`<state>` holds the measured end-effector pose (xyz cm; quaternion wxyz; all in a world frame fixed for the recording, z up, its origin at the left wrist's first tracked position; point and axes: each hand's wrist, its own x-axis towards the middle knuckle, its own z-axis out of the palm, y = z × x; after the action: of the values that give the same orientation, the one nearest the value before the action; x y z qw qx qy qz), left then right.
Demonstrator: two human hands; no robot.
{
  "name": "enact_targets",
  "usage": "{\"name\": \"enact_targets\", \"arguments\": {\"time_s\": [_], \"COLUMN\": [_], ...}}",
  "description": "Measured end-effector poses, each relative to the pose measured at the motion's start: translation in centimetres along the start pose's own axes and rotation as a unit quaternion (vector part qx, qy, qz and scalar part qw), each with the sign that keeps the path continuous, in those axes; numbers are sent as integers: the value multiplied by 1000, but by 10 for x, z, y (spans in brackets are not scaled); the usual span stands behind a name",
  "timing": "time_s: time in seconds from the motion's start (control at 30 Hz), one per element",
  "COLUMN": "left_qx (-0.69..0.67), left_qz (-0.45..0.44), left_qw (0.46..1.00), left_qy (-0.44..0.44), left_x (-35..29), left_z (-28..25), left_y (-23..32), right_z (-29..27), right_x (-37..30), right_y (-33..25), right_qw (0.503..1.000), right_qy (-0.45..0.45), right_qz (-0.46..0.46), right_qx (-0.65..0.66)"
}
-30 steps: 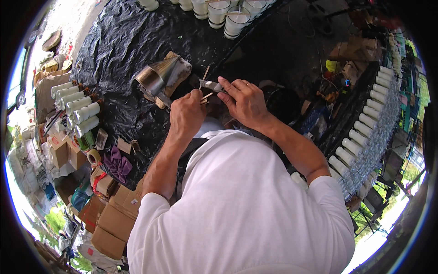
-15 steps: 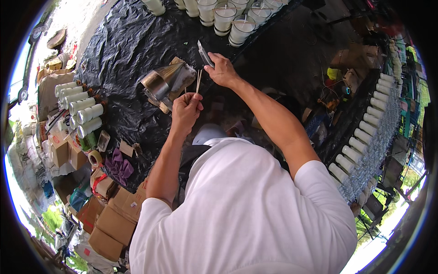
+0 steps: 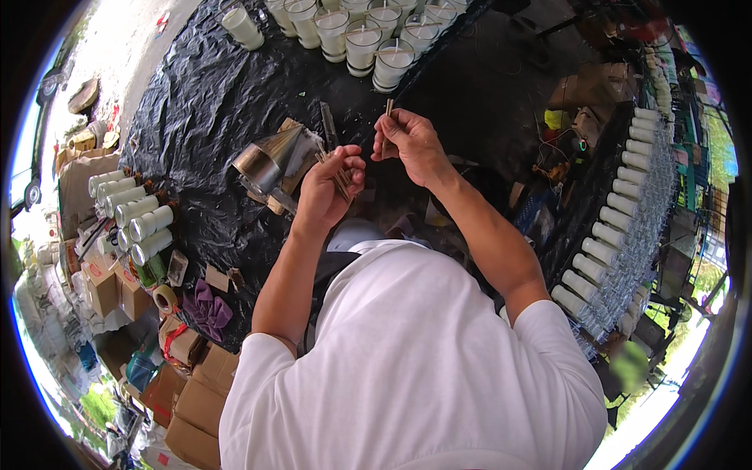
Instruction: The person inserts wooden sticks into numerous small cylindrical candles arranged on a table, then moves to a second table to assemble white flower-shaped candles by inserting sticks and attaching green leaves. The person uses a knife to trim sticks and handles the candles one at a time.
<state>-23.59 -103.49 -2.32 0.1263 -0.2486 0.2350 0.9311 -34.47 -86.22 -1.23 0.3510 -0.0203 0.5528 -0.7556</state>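
Note:
Between the fingers of my left hand (image 3: 332,185) are several thin wooden sticks (image 3: 341,182), partly hidden by the palm. My right hand (image 3: 413,147) pinches thin wooden sticks (image 3: 389,106) too, their tips pointing up past the fingers; I cannot tell how many. A utility knife (image 3: 327,124) lies on the black plastic sheet (image 3: 211,86), just beyond my left hand. Left of that hand, a shiny metal cone-shaped vessel (image 3: 265,162) with a handle rests on its side on a piece of cardboard (image 3: 287,125).
White candles in glasses (image 3: 362,45), several with sticks across their rims, stand at the far edge. One candle glass (image 3: 241,27) stands apart. White jars (image 3: 145,211) are stacked at left above cardboard boxes (image 3: 200,403). A long row of white cylinders (image 3: 601,249) lines the right.
My right hand has let go of the utility knife, which now lies on the sheet, and holds sticks instead. My left hand has turned and opened slightly around its sticks.

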Motion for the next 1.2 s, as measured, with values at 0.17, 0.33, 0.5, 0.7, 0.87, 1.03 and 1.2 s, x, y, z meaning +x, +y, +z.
{"name": "enact_targets", "arguments": {"time_s": [0.17,0.33,0.5,0.7,0.87,1.03,1.2], "left_qx": [-91,-74,17,169,281,342,259], "left_qz": [4,-35,-102,-96,-69,-99,-71], "left_qw": [994,987,979,955,921,906,935], "left_qy": [-55,-138,-176,-225,-260,-230,-231], "left_x": [24,47,65,77,71,41,7], "left_z": [24,50,70,80,86,111,126], "left_y": [2,-12,-32,-69,-92,-107,-144], "right_z": [-6,-1,-22,-38,-49,-40,-47], "right_x": [-44,-70,-79,-112,-150,-199,-249], "right_y": [-24,-35,-23,-18,-4,-16,19], "right_qw": [962,898,890,894,861,879,913], "right_qy": [66,96,163,271,322,338,315], "right_qz": [-72,-137,-87,-98,-35,-22,-173], "right_qx": [-256,-406,-416,-344,-391,-336,-193]}}
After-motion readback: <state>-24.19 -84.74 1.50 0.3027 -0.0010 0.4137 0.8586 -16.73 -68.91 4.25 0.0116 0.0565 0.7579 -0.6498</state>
